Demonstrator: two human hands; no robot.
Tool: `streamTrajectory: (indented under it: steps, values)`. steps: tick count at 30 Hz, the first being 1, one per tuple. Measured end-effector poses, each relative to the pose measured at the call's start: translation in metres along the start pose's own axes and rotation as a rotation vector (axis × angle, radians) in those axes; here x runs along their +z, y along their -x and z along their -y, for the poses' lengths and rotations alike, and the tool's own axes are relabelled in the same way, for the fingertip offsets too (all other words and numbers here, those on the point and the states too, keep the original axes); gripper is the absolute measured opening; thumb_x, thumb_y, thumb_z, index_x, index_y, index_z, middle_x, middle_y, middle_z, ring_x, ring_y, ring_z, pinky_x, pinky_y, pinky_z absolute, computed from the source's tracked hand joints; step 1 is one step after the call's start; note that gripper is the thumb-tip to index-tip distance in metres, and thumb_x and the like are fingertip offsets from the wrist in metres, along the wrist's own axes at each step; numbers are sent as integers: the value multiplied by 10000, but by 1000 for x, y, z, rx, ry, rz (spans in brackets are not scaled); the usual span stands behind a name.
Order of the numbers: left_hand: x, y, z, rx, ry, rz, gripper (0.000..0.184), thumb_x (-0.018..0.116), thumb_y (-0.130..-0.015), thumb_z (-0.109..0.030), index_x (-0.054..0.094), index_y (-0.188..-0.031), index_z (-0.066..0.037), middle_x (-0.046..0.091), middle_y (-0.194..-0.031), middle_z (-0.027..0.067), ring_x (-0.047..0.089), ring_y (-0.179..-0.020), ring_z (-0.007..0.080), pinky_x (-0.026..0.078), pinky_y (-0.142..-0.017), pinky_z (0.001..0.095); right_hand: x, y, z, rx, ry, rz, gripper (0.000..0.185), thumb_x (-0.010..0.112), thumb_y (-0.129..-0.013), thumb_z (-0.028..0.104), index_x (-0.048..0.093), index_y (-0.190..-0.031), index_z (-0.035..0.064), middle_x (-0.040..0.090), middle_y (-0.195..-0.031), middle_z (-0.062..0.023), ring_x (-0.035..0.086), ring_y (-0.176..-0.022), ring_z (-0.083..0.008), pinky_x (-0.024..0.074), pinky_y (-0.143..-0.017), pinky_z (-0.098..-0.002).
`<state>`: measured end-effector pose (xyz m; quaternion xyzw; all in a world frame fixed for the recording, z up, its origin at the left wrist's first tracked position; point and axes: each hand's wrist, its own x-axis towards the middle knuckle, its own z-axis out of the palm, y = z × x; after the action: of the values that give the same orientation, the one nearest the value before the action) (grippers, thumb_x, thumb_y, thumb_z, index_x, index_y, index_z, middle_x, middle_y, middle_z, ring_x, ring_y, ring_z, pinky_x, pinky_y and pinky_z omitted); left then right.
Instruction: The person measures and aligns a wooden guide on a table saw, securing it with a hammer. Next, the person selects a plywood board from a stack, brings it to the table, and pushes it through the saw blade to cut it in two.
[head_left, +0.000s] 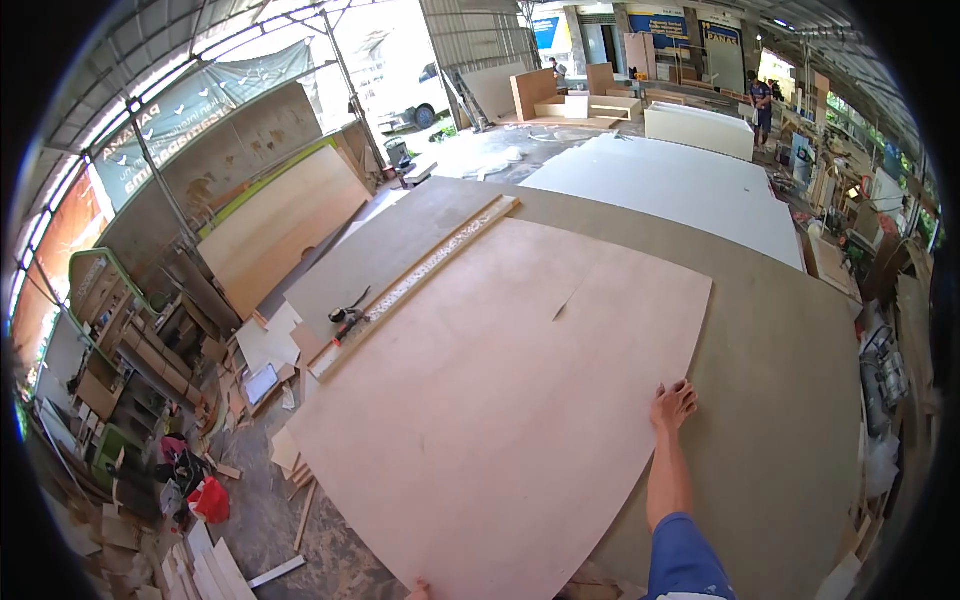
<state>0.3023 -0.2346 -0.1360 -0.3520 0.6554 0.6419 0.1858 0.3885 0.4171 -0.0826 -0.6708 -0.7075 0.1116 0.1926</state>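
Note:
A large, pinkish plywood sheet (480, 400) lies at an angle over a bigger grey-brown board (770, 400). My right hand (674, 405) is at the sheet's right edge, its fingers curled over the rim. At the near corner, only the fingertips of my left hand (421, 590) show, holding the sheet's edge; the rest is cut off by the frame. Along the sheet's far left side rests a long wooden strip frame (420, 285) with a pale speckled middle. A dark tool with red parts (346, 322) lies beside that strip; its kind is unclear.
White panels (670, 185) lie beyond the board. A plywood panel (285, 230) leans at the left. Wood offcuts (205, 565) and a red bag (209, 500) are on the left floor. Another person (761, 105) stands at the far right, near cluttered shelves.

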Motion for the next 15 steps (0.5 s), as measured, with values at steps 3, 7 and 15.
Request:
streamTrajectory:
  steps: [3, 7, 15]
  values:
    - [-16, -42, 20, 27, 48, 70, 457, 517, -1030, -261, 484, -1393, 15, 602, -1330, 128, 616, -1142, 289, 526, -903, 442, -7, 15, 2, 8, 47, 42, 727, 560, -965, 472, 357, -1452, -29, 382, -1379, -178, 365, -1298, -379, 315, -1057, -543]
    - [-32, -70, 34, 0, 114, 245, 463, 494, -1044, -286, 480, -1399, 10, 582, -1367, 123, 595, -1181, 284, 515, -925, 439, -7, 132, -10, -16, 52, -39, 808, 597, -937, 475, 314, -1489, -43, 382, -1383, -189, 373, -1286, -386, 310, -1059, -553]
    - [8, 43, -17, 55, 33, 165, 435, 449, -1069, -271, 475, -1393, 18, 577, -1356, 139, 590, -1176, 310, 515, -962, 464, -65, 313, -13, -152, -22, 12, 818, 623, -934, 382, 282, -1466, -138, 370, -1342, -250, 398, -1198, -388, 306, -988, -525]
